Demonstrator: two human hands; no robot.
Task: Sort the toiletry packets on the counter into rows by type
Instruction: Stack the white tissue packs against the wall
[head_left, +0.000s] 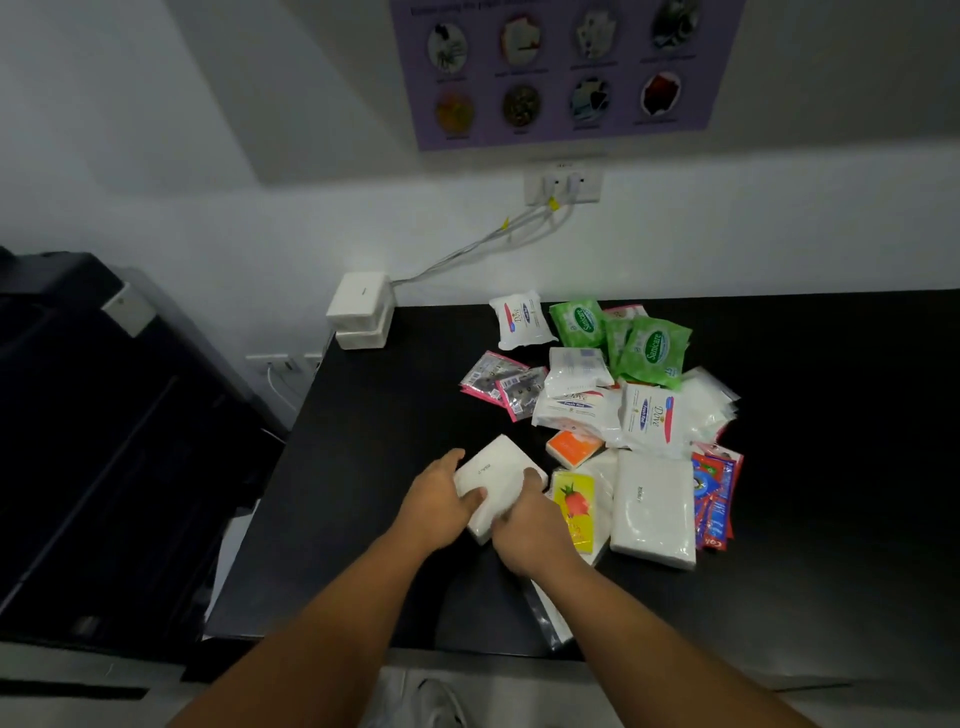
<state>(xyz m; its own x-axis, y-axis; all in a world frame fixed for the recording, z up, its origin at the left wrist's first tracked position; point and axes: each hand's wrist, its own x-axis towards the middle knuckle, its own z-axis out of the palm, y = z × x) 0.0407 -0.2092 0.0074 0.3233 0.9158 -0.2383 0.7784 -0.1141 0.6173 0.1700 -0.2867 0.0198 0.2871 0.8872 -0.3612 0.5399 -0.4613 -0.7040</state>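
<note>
A heap of toiletry packets lies on the black counter. Both hands grip one white tissue pack at the heap's left edge: my left hand on its left side, my right hand on its near right corner. To the right lie a yellow strawberry packet, an orange packet, a second white tissue pack and red sachets. Farther back are white Dove packs, green Sanicare packs and pink-edged sachets.
A white box with cables sits at the counter's back left corner by the wall. A dark machine stands to the left of the counter. A clear plastic bag hangs near the front edge. The counter's right side is bare black surface.
</note>
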